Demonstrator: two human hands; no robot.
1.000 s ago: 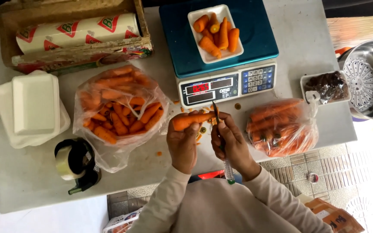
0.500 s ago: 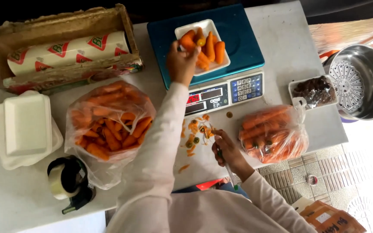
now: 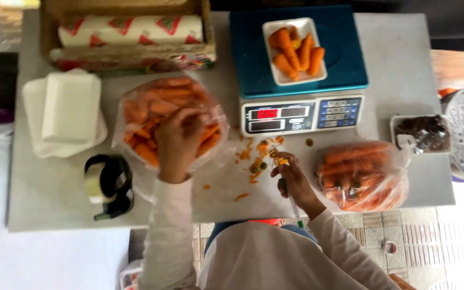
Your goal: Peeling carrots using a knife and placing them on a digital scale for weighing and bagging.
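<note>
Carrots (image 3: 151,110) in the open clear bag (image 3: 210,153) at the bench's (image 3: 55,198) middle left are under your left hand (image 3: 181,140), which reaches into the pile with fingers curled down among them; whether it has closed on one you cannot tell. Your right hand (image 3: 295,180) rests near the front edge, wrapped around a thin tool (image 3: 292,203) whose kind is too blurred to tell, just beside scattered orange peelings (image 3: 259,156). Behind those sits a blue scale (image 3: 296,70) carrying a white tray (image 3: 269,32) of trimmed carrots. A second bag of carrots (image 3: 362,173) lies just right of your right hand.
</note>
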